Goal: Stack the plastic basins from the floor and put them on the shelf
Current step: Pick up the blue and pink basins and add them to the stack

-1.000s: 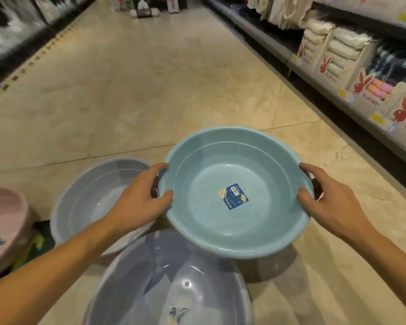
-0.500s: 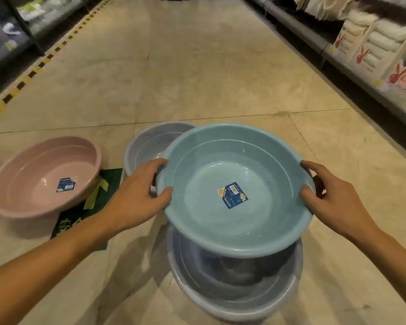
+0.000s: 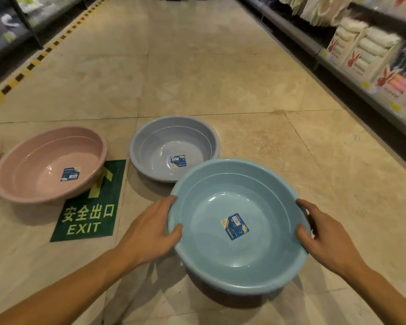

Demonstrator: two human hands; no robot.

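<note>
Round, smooth plastic blue basin (image 3: 209, 249), nearest, held between the two hands. Left hand (image 3: 148, 228) and right hand (image 3: 321, 233) clamp opposite rims, thumbs inside. Beyond it on glossy stone tiles stands a grey basin (image 3: 174, 141); left, a pink basin (image 3: 33, 170) overlaps a green exit sign (image 3: 89, 219).

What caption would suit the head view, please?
Left hand and right hand grip a round light-blue plastic basin near grey plastic basin and pink plastic basin.
</note>
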